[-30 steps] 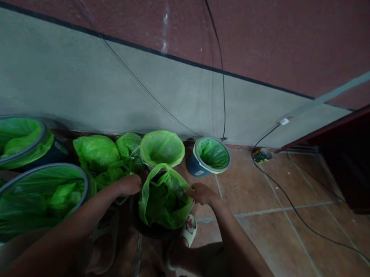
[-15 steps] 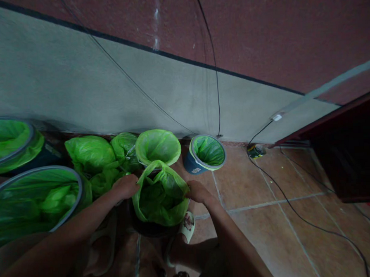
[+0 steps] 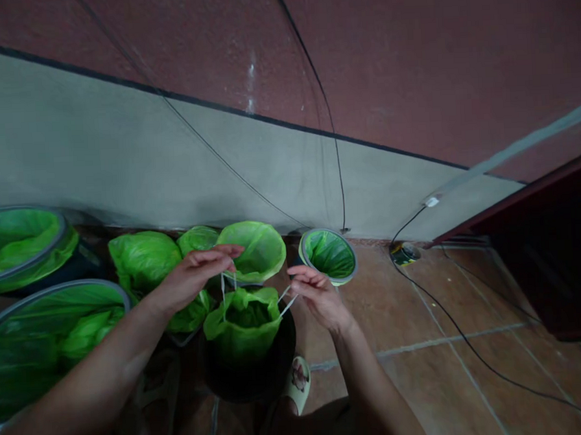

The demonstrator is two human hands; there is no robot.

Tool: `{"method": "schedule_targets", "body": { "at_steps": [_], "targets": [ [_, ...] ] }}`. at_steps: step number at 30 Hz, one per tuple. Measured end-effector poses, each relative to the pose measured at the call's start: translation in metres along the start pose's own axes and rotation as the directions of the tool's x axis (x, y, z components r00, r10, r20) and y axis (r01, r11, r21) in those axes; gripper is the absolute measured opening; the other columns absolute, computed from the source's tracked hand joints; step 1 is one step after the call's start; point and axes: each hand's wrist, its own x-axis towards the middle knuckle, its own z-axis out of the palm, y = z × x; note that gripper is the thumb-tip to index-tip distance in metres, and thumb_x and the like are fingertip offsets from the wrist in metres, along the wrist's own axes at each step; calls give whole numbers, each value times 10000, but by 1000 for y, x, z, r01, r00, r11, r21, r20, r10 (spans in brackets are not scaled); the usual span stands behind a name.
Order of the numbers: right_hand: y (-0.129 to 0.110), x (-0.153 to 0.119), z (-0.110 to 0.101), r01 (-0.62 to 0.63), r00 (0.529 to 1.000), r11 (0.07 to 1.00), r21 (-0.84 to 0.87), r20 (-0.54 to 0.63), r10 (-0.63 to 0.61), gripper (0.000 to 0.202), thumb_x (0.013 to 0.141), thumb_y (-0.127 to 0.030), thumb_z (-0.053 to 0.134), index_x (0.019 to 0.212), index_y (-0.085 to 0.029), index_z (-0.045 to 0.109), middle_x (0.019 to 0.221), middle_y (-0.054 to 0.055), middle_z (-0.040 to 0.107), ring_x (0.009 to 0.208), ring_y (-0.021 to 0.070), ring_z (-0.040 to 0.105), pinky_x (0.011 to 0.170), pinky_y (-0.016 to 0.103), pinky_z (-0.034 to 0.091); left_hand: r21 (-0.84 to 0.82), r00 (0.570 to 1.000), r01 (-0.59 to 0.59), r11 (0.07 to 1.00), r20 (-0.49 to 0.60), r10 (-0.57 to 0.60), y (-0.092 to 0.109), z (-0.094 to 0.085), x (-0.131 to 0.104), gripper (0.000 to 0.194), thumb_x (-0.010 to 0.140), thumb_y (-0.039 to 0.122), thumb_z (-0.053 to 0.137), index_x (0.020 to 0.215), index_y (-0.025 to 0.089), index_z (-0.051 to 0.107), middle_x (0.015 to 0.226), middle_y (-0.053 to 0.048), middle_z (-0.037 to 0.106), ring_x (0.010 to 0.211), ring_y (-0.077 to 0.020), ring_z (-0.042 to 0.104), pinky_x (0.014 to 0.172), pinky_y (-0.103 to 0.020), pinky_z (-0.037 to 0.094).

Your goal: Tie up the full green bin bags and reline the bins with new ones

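Indoor room, probably in a home; which room is unclear. The floor [image 3: 424,347] is brownish-orange tile with pale grout. The wall [image 3: 112,168] is painted maroon above and pale grey below, split by a dark stripe. Thin cables [image 3: 314,69] trail down it; a white socket [image 3: 431,201] sits low. Open slippers [image 3: 298,384] on bare feet suggest a household.

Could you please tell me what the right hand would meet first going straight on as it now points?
The right hand would probably meet the pale-green lined bin ahead to its left, though depth is unclear and it might pass above.
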Motion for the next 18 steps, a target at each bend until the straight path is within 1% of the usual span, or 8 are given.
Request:
{"method": "schedule_targets", "body": {
  "at_steps": [2,4,6,9,12,14,16,18],
  "targets": [
    [-17,-1,12,82,996,988,134,22,-86,303,721,-360,783,989,-252,694,706,-34,651,641,107,594,675,255,488,-258,991,-70,964,91,96,13,11,-3,230,815,410,656,884,219,765,1205,-68,690,1218,-260,562,1057,-393,394],
    [-27,0,21,100,994,976,196,34,-108,319,713,-361,790,997,-254,693,720,-29,659,664,116,607,707,270,502,-376,973,-51,925,189,131,19,22,-3,338,827,396,652,1125,247,713,1218,-75,680,1142,-256,616,1036,-423,416],
    [-29,3,27,85,996,976,199,17,-90,332,692,-354,799,987,-246,692,736,-25,666,685,122,613,726,277,507,-322,964,1,947,252,84,19,32,0,487,840,383,633,1307,254,594,1192,-80,676,1026,-222,657,959,-394,465],
    [-25,7,33,41,999,993,111,-32,-38,364,655,-355,805,976,-233,685,747,-17,673,706,133,620,732,277,507,-24,952,87,996,297,-76,8,44,6,639,828,369,616,1417,187,448,1022,-61,679,821,-155,635,774,-295,493],
    [-20,9,36,14,999,1000,-19,-36,-15,367,653,-360,796,971,-225,674,776,-4,690,747,154,639,757,296,513,262,908,41,964,394,-146,-8,56,7,614,765,370,652,1321,153,506,815,9,626,669,-117,550,637,-234,437],
    [-18,9,39,20,1000,996,-85,5,-19,350,682,-368,772,982,-220,669,806,3,699,761,159,644,759,297,514,382,885,-45,923,445,-141,-16,64,5,475,733,364,673,1154,160,590,740,33,585,631,-114,508,611,-231,407],
    [-16,9,42,45,998,991,-128,58,-37,326,726,-377,732,1000,-214,664,809,5,699,740,151,639,736,285,513,435,880,-125,892,464,-103,-22,74,1,302,759,380,640,969,163,621,722,23,572,650,-127,501,635,-244,406],
    [-12,12,44,75,994,983,-170,89,-60,302,769,-379,683,1016,-207,653,810,6,697,700,139,627,692,265,507,440,878,-164,883,472,-72,-27,84,-2,255,849,406,524,846,165,607,724,-1,573,686,-144,508,676,-259,412]
  ]
}}
